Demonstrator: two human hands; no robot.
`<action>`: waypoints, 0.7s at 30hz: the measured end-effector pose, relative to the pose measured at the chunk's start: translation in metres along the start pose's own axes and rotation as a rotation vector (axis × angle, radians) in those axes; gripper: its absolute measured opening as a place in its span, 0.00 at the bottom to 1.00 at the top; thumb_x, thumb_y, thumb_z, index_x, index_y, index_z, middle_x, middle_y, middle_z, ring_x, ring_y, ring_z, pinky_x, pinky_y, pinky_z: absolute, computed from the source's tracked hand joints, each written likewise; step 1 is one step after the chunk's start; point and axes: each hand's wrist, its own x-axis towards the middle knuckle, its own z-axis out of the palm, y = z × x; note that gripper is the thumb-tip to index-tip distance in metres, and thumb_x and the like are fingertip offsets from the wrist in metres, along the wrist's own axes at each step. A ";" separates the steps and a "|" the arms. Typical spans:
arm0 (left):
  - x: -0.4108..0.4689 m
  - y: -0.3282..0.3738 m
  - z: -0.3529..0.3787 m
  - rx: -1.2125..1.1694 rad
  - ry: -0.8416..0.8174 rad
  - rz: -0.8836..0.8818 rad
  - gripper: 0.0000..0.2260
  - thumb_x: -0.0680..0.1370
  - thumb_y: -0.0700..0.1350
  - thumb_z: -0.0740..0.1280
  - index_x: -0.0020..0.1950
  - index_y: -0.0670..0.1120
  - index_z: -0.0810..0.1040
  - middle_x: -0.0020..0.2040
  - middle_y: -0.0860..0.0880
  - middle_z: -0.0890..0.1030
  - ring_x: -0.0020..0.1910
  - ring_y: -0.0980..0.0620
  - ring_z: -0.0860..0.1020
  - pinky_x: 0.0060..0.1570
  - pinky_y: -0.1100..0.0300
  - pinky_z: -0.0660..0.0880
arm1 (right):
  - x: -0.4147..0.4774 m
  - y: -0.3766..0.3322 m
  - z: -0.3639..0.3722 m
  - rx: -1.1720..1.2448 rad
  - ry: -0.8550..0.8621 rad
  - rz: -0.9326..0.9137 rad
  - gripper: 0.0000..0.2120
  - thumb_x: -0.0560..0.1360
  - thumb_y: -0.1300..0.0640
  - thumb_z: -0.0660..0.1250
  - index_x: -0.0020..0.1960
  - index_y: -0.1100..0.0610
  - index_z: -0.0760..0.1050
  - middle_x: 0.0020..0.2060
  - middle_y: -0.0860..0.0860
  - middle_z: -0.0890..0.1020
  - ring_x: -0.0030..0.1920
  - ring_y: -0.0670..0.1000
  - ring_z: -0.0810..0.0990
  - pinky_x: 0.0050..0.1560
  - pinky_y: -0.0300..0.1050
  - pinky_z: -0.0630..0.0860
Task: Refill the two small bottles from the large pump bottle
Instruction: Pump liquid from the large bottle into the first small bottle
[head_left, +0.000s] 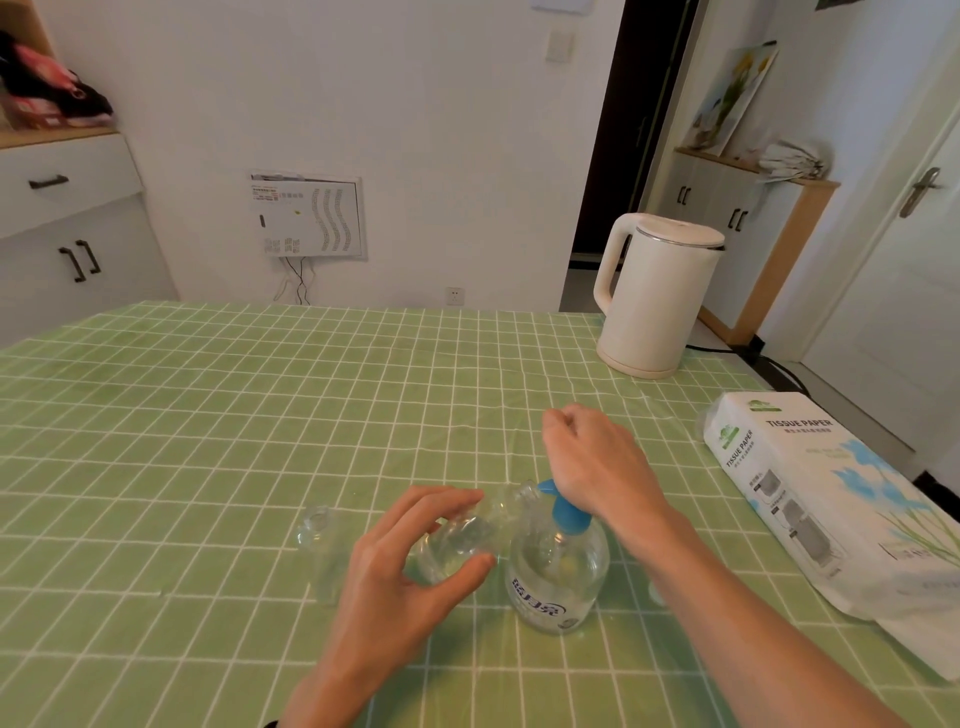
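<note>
A large clear pump bottle (556, 577) with a blue pump head (563, 512) stands near the table's front middle. My right hand (597, 462) rests on top of the pump head, fingers loosely curled, wrist over the pump. My left hand (410, 566) grips a small clear bottle (467, 530), tilted so that its open neck lies right at the blue spout. A second small clear bottle (322, 551) stands upright and open just left of my left hand.
A green checked cloth covers the table (208, 415). A white electric kettle (649, 296) stands at the back right, its cord running off the edge. A pack of tissue paper (831, 499) lies along the right side. A small clear cap (655, 592) may lie right of the pump bottle.
</note>
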 end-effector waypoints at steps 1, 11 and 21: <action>0.000 0.000 0.000 0.001 0.001 -0.002 0.20 0.73 0.50 0.78 0.64 0.55 0.82 0.57 0.58 0.84 0.57 0.54 0.84 0.54 0.68 0.76 | 0.001 0.001 0.001 0.015 -0.053 0.018 0.19 0.85 0.50 0.55 0.42 0.59 0.76 0.34 0.51 0.77 0.34 0.52 0.71 0.41 0.50 0.71; -0.001 0.002 -0.001 0.003 -0.005 0.005 0.20 0.72 0.51 0.78 0.64 0.56 0.82 0.58 0.59 0.84 0.56 0.54 0.84 0.54 0.67 0.77 | -0.002 -0.003 -0.002 -0.097 0.012 0.010 0.17 0.83 0.47 0.56 0.41 0.54 0.73 0.33 0.48 0.78 0.35 0.52 0.76 0.44 0.50 0.75; -0.001 0.000 0.001 -0.004 -0.019 0.009 0.21 0.73 0.50 0.78 0.65 0.55 0.82 0.58 0.58 0.84 0.57 0.54 0.84 0.55 0.67 0.77 | -0.004 -0.009 -0.005 -0.147 -0.017 0.067 0.18 0.85 0.46 0.53 0.63 0.52 0.76 0.61 0.54 0.75 0.64 0.58 0.72 0.69 0.64 0.71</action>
